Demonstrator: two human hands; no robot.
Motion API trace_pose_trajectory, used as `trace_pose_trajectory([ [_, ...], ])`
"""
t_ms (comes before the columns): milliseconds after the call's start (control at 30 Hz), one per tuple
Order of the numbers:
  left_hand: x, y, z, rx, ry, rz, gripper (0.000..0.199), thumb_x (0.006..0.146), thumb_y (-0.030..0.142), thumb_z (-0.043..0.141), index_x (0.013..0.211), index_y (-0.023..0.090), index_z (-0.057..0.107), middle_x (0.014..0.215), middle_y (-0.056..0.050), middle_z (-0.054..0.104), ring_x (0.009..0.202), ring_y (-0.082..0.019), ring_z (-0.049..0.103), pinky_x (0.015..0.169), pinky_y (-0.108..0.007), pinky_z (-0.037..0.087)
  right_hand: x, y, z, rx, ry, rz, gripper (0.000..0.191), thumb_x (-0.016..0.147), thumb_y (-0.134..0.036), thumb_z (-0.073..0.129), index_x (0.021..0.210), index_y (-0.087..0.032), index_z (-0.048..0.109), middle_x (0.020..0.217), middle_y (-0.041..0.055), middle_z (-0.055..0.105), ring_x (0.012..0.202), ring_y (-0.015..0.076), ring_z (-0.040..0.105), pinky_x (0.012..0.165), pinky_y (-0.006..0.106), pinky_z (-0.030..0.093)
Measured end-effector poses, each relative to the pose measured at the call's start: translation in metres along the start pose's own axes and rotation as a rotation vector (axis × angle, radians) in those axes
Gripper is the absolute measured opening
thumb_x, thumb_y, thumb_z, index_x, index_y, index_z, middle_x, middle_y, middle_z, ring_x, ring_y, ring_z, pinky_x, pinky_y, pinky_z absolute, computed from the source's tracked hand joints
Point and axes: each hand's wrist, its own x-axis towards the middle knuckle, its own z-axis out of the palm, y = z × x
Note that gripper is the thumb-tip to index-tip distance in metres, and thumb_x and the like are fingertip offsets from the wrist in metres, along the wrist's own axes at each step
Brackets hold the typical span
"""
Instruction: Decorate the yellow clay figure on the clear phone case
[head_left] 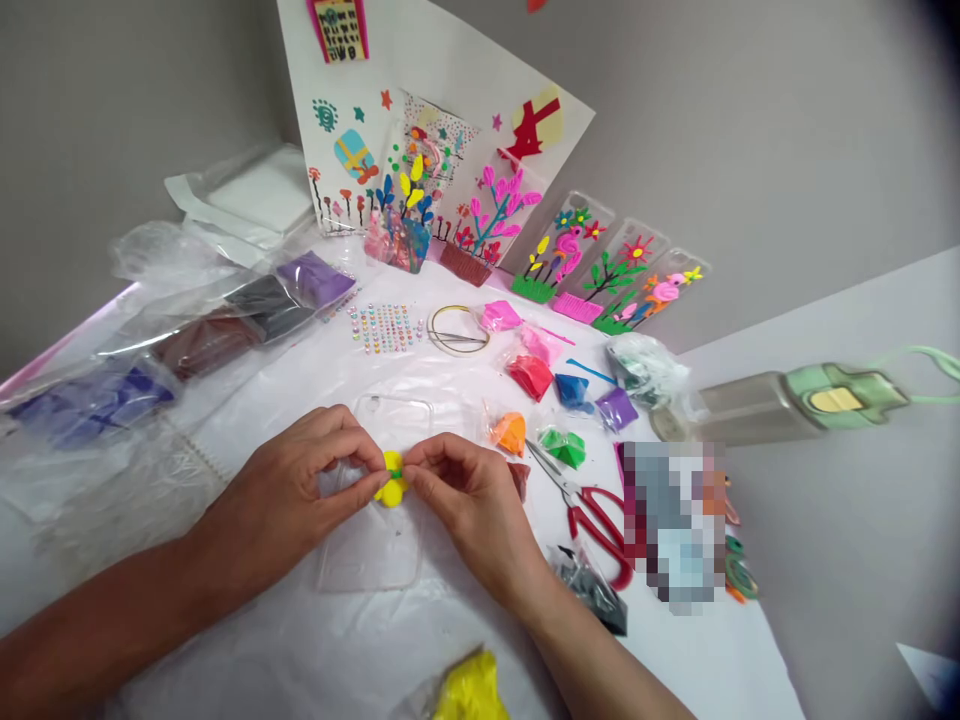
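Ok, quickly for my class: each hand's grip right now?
Left hand: closed, pinching one end of the green piece.
Right hand: closed, pinching the other end.

Green strip's point(395, 474) ends hidden from us by fingertips point(376, 459); yellow packet point(472, 690) cut off below; pixelated item point(675, 530) unreadable.

Here I'm on the one head-worn camera, sitting above the near side of the clear phone case point(367, 550), facing forward and down, fairly close. Beyond the case, my view climbs to the decorated white board point(442, 60) and grey wall point(750, 130); right of it, I'm reaching wide past the bottle point(739, 408).
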Motion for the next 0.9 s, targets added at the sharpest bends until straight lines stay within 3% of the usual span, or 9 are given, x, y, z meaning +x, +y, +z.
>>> trace_pose_trajectory([
  [467,-0.0003,0.0023,0.0022,0.06,0.051,0.07,0.017,0.093,0.034,0.057,0.079,0.027,0.064,0.087,0.002,0.059,0.089,-0.02,0.057,0.079,-0.032,0.041,-0.003,0.0025,0.0042,-0.251,0.061,-0.085,0.004,0.086,-0.02,0.066,0.084,-0.02,0.069,0.072,-0.0031,0.06,0.065,0.0115,0.05,0.058,0.023,0.037],
  [900,0.0007,0.0046,0.0035,0.102,0.075,0.067,0.01,0.089,0.031,0.058,0.081,0.026,0.057,0.086,0.002,0.056,0.084,-0.021,0.055,0.074,-0.033,0.04,-0.0024,0.0073,0.0053,-0.286,0.043,-0.108,0.005,0.087,-0.019,0.063,0.084,-0.021,0.065,0.072,-0.0042,0.057,0.065,0.0112,0.048,0.057,0.023,0.036],
])
